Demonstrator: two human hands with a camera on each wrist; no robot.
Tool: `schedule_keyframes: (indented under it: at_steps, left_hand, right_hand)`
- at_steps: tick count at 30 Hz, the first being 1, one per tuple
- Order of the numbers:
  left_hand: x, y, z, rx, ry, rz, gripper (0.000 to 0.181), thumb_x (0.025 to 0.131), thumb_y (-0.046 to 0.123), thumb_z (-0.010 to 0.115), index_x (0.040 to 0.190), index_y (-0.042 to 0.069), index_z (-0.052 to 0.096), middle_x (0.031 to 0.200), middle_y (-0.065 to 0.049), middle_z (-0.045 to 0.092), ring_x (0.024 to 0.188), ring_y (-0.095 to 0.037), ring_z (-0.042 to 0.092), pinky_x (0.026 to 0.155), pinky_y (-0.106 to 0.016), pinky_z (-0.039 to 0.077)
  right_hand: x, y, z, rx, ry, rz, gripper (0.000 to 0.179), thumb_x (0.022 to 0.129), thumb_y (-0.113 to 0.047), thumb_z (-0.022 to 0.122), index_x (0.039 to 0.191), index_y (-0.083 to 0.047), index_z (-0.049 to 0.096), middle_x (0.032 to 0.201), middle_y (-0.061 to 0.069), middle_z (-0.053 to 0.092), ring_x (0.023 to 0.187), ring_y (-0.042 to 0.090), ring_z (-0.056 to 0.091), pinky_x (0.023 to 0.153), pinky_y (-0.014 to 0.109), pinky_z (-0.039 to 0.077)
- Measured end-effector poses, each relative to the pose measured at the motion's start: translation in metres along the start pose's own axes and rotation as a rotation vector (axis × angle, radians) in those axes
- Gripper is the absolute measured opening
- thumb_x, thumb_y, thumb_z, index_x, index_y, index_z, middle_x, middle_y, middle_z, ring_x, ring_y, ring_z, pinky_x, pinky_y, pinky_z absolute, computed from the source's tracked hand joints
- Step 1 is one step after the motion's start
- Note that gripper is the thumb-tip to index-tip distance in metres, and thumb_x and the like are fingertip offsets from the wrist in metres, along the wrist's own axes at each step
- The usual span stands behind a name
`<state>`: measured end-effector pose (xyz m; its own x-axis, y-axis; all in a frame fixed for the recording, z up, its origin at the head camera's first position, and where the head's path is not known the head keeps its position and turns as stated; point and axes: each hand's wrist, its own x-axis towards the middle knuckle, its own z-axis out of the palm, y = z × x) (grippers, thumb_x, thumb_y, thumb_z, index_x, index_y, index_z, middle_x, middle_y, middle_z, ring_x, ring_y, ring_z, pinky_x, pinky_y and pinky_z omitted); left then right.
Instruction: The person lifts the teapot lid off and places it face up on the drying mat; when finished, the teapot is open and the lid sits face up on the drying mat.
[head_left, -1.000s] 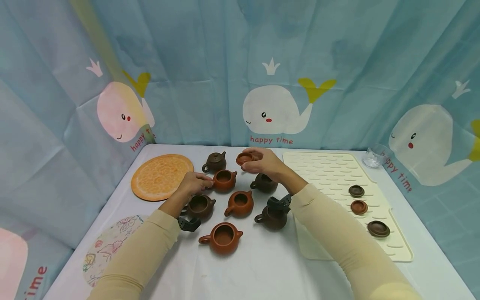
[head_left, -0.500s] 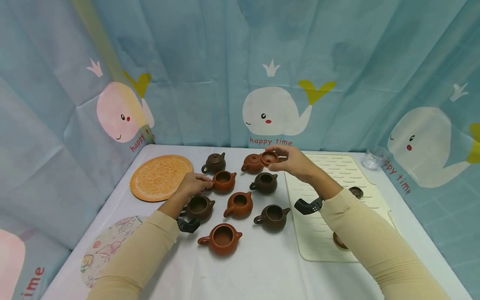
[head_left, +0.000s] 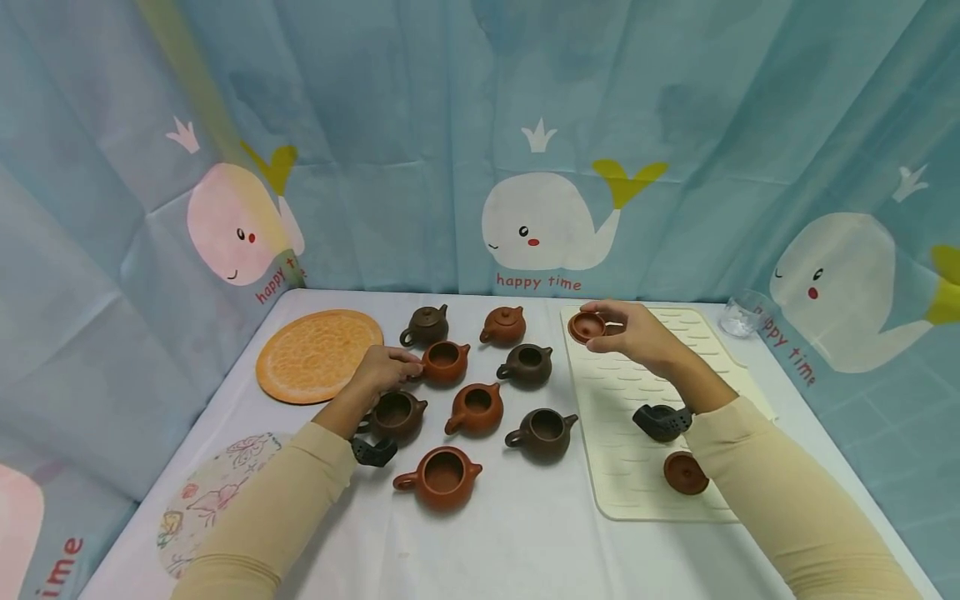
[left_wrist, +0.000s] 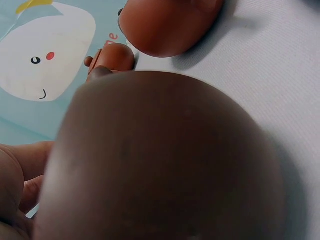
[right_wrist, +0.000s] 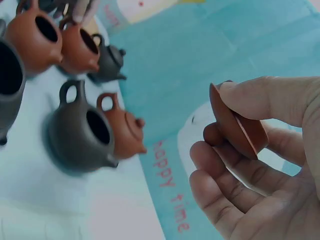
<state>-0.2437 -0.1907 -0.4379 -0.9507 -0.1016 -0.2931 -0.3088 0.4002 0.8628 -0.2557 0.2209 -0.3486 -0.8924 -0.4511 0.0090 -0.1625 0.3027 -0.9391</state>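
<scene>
My right hand (head_left: 637,333) pinches a reddish-brown teapot lid (head_left: 587,327) over the cream mat's far left part. In the right wrist view the lid (right_wrist: 235,122) is tilted on edge between thumb and fingers. My left hand (head_left: 386,367) pinches the handle of a lidless reddish teapot (head_left: 445,364), which stands on the table. A dark brown lidless teapot (head_left: 397,415) stands just below that hand; its body (left_wrist: 160,160) fills most of the left wrist view and hides the fingertips. Two lidded teapots stand behind, one dark (head_left: 427,325) and one reddish (head_left: 504,326).
More lidless teapots stand mid-table: dark (head_left: 527,365), reddish (head_left: 477,409), dark (head_left: 545,434) and reddish (head_left: 444,477). The cream mat (head_left: 622,467) bears a reddish lid (head_left: 685,472). A clear glass (head_left: 742,317) stands back right; an orange round mat (head_left: 318,357) and a floral mat (head_left: 217,492) lie left.
My right hand has moved right with the lid, from beside the rear teapots to over the cream mat. The rear reddish lidded teapot has come into full view. My left hand has stayed put.
</scene>
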Motion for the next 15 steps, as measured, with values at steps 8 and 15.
schedule_keyframes:
  at_steps: [8, 15]
  left_hand:
    - [0.001, -0.001, 0.0, 0.008, -0.004, -0.001, 0.014, 0.088, 0.017, 0.073, 0.099, 0.008, 0.075, 0.099, -0.007, 0.066, 0.091, -0.025, 0.054, 0.071, -0.034, 0.047]
    - [0.001, -0.001, 0.0, 0.0, -0.001, -0.005, 0.014, 0.088, 0.016, 0.073, 0.099, 0.008, 0.075, 0.097, -0.007, 0.066, 0.09, -0.024, 0.054, 0.071, -0.034, 0.047]
  right_hand:
    - [-0.01, 0.023, -0.017, -0.045, -0.012, 0.047, 0.061, 0.082, 0.003, 0.07, 0.137, 0.004, 0.045, 0.129, 0.024, 0.052, 0.113, 0.034, 0.056, 0.082, 0.033, 0.05]
    - [-0.019, 0.044, -0.031, -0.194, -0.022, 0.086, 0.061, 0.082, -0.002, 0.073, 0.137, 0.003, 0.047, 0.125, 0.023, 0.054, 0.107, 0.034, 0.056, 0.079, 0.034, 0.048]
